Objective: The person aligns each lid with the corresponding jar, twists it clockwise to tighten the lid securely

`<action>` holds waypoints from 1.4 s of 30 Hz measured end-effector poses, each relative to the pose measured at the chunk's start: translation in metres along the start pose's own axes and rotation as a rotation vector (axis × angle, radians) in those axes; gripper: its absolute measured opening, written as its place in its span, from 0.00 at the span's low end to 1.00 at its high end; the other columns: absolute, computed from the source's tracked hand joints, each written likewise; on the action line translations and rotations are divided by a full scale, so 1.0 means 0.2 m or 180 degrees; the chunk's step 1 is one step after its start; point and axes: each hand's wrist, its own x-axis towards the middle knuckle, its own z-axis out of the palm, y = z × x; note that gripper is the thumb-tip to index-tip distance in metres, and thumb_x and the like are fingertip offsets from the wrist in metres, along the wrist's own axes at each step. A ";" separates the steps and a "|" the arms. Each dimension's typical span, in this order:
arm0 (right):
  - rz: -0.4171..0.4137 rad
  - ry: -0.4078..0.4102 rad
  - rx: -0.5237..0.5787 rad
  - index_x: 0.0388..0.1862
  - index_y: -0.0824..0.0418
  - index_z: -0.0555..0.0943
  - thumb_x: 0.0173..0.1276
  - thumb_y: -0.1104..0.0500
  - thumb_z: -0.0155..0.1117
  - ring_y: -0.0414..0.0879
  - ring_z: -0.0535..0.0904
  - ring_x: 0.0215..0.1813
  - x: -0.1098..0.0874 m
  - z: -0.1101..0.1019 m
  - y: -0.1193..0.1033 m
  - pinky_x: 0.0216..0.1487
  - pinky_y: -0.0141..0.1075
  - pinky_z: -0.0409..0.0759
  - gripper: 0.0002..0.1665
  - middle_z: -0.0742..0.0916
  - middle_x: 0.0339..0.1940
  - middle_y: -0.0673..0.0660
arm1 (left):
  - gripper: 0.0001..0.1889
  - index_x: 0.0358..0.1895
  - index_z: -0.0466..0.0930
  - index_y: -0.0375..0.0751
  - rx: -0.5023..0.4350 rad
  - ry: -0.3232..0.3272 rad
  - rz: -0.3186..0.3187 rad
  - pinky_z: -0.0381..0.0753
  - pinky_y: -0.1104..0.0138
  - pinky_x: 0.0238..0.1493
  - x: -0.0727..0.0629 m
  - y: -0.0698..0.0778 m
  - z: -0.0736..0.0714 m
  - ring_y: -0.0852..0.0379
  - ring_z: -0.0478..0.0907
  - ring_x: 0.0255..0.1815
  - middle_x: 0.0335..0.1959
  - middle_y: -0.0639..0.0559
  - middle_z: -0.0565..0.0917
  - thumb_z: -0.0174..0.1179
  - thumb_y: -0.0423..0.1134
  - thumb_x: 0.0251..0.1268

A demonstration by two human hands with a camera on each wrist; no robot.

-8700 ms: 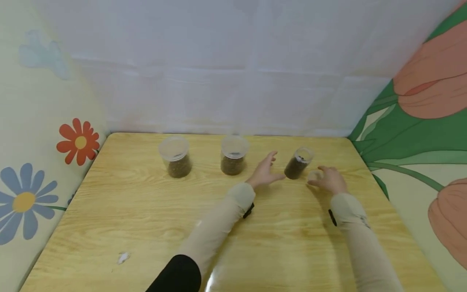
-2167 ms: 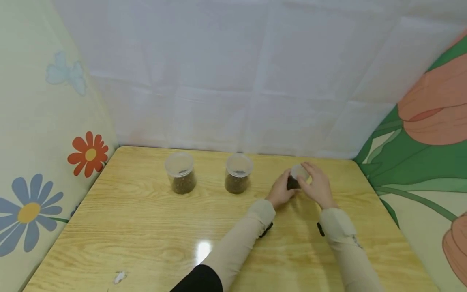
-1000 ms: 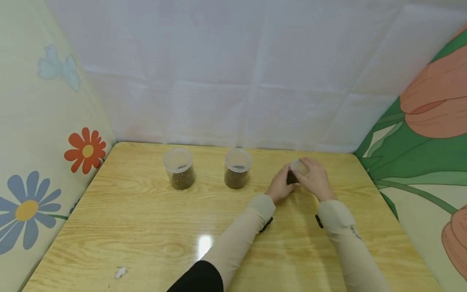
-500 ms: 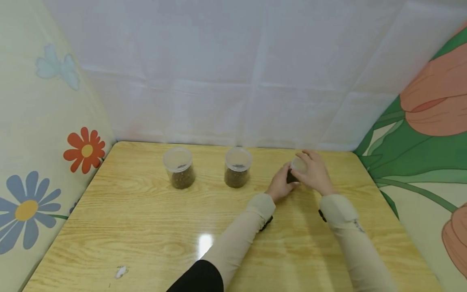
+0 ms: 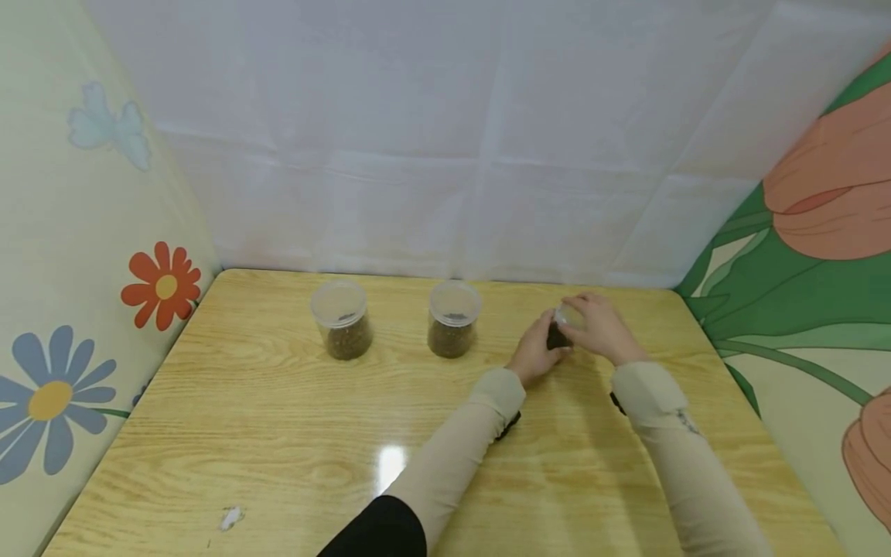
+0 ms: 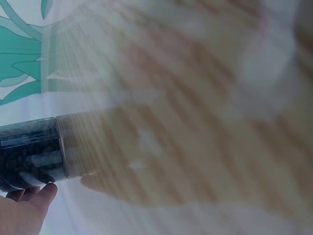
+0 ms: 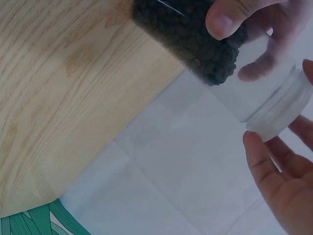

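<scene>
On the right part of the table, a clear jar (image 5: 557, 337) holds dark bean-like pieces. My left hand (image 5: 537, 352) grips its lower body from the left side. The right hand (image 5: 604, 329) has fingers and thumb around the pale, see-through lid (image 7: 279, 110) at the top. In the right wrist view, the jar appears tilted and its dark contents (image 7: 183, 39) fill only part of it. The left wrist view shows the jar (image 6: 32, 154) at its left edge, with fingertips against it. From the head, the hands partly hide the jar.
Two lidded clear jars with brown contents, a left jar (image 5: 343, 321) and a middle jar (image 5: 452, 319), stand toward the back of the wooden table (image 5: 299, 433). A small white patch (image 5: 231, 518) marks the front left. A white cloth (image 5: 348, 139) hangs behind.
Earlier, both hands were apart from the right-hand jar, with a pale thing at my right fingers. Now they hold jar and lid. Over the last second my right fingers shifted around the lid.
</scene>
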 end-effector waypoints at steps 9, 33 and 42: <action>0.0606 -0.0145 -0.0103 0.56 0.79 0.68 0.62 0.44 0.59 0.71 0.68 0.52 0.01 0.00 -0.01 0.50 0.60 0.68 0.40 0.71 0.53 0.79 | 0.31 0.64 0.58 0.44 -0.0048 0.0025 0.0192 0.65 0.69 0.59 0.00 -0.01 0.00 0.59 0.67 0.59 0.58 0.50 0.71 0.61 0.42 0.58; 0.0311 -0.0280 -0.0219 0.55 0.78 0.70 0.61 0.52 0.63 0.68 0.71 0.49 0.05 -0.02 -0.01 0.48 0.58 0.70 0.34 0.74 0.49 0.77 | 0.32 0.64 0.57 0.42 -0.0108 -0.0014 0.0091 0.62 0.69 0.61 0.00 0.01 -0.01 0.59 0.65 0.62 0.60 0.50 0.69 0.61 0.39 0.58; 0.0791 -0.0066 -0.0243 0.45 0.79 0.73 0.60 0.41 0.57 0.67 0.75 0.40 0.07 0.02 -0.02 0.40 0.57 0.74 0.39 0.76 0.42 0.77 | 0.30 0.63 0.59 0.39 -0.0056 0.0083 0.0205 0.62 0.71 0.60 -0.01 0.00 -0.01 0.57 0.66 0.60 0.58 0.47 0.71 0.61 0.38 0.59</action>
